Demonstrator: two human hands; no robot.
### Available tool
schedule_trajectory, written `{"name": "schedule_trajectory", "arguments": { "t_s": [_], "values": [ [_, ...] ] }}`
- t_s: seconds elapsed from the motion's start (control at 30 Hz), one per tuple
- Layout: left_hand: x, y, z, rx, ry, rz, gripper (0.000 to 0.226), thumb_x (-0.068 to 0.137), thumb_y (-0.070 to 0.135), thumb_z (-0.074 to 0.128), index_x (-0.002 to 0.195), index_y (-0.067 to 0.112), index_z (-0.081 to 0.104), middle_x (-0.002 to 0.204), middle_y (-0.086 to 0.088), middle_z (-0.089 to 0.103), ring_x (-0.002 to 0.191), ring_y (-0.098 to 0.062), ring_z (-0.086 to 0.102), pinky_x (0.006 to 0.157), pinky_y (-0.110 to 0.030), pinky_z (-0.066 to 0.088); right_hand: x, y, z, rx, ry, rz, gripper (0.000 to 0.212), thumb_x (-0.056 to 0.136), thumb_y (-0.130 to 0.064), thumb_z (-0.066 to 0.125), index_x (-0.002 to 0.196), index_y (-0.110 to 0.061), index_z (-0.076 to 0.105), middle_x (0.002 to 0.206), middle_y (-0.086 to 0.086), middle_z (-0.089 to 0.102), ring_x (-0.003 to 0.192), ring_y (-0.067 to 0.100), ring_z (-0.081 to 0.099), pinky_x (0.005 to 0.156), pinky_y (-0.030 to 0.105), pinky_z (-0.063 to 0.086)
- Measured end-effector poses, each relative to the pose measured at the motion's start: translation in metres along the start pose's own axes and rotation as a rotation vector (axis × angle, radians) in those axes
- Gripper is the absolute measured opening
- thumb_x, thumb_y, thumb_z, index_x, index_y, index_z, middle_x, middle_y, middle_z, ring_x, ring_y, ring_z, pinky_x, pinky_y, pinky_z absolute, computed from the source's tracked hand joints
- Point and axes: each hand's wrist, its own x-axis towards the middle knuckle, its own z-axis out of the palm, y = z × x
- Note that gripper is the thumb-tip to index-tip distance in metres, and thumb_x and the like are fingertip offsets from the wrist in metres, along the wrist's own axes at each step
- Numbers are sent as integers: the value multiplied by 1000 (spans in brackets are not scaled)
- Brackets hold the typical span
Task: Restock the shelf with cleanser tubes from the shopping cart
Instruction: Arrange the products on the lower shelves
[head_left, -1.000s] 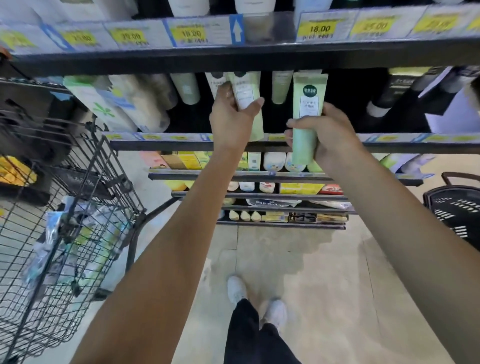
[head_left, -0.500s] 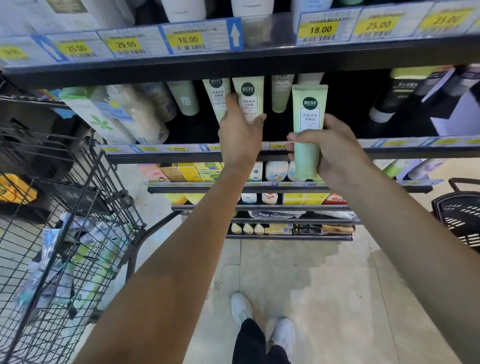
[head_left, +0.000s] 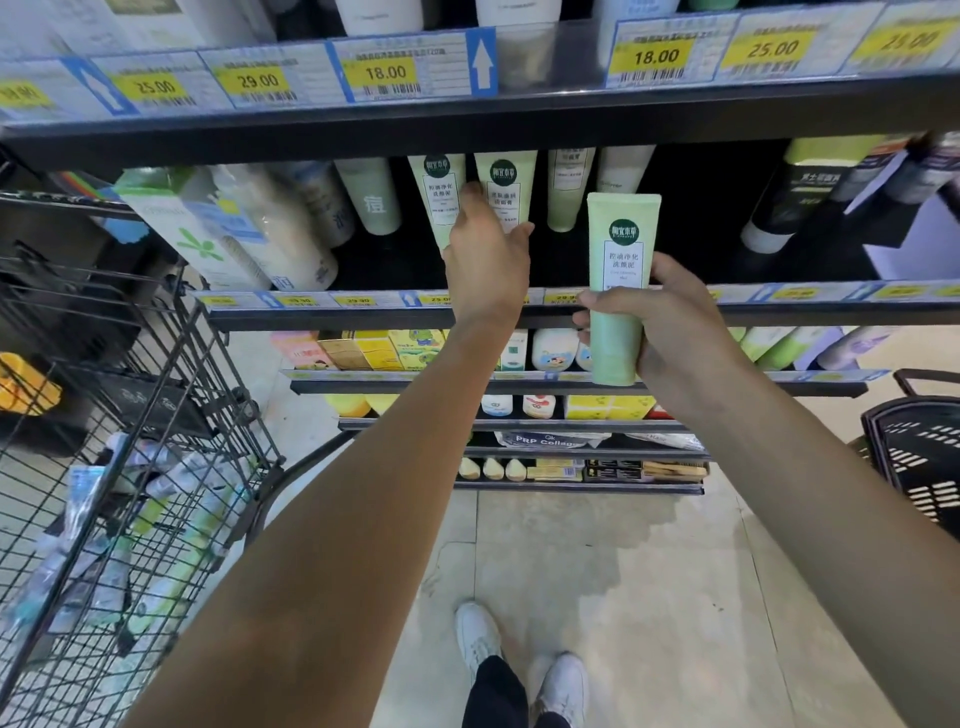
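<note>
Shoppers' aisle, head view: a person restocks a dark metal store shelf (head_left: 779, 312) at centre frame. Right of centre, the right hand (head_left: 670, 322) wraps its fingers round the lower half of a pale green plastic cleanser tube (head_left: 621, 280) with a dark round logo and a white label. That tube stands upright, its long axis vertical and crimped end up, in front of the shelf's price rail and not yet resting on the board.

Upper centre, the left hand (head_left: 485, 260) reaches into the shelf with fingers loosely spread, touching two matching green tubes (head_left: 501, 189) that already stand in the row; whether it pinches either one cannot be told. The free space lies up and behind the held tube, just right of those standing tubes, so the right hand is the nearer one for the placement. Judged from this, the coming move is a short push away and slightly up, keeping the tube vertical so it clears the rail.

Lower left of the frame, a black wire shopping cart (head_left: 156, 364) holds more tubes (head_left: 171, 525), lying jumbled. At bottom centre, white shoes (head_left: 519, 660) stand on the pale tiled floor. A black plastic basket (head_left: 919, 457) sits at the right edge.
</note>
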Motion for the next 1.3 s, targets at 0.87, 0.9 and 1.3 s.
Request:
{"name": "schedule_trajectory", "arguments": {
  "t_s": [0.87, 0.9, 1.3],
  "values": [
    [-12, -27, -28, 330, -186, 120, 45, 98, 48, 64, 118, 8, 54, 106, -11, 70, 99, -41, 65, 76, -44, 49, 24, -20, 25, -149, 78, -132, 46, 83, -1, 80, 123, -10, 60, 106, 11, 75, 92, 28, 77, 90, 48, 62],
    [-14, -33, -32, 363, -206, 167, 46, 99, 51, 60, 115, 8, 57, 104, -11, 71, 97, -40, 66, 75, -43, 50, 27, -23, 26, -169, 89, -154, 48, 80, -5, 83, 123, -11, 62, 107, 9, 76, 97, 28, 76, 92, 46, 61],
    [-11, -79, -45, 410, -364, 458, 35, 93, 37, 73, 105, 4, 71, 104, -10, 69, 102, -32, 60, 96, -44, 44, 86, -20, 37, -466, 194, -332, 66, 72, -17, 92, 127, -12, 56, 110, -5, 73, 108, 13, 69, 101, 39, 56]
  ]
}}
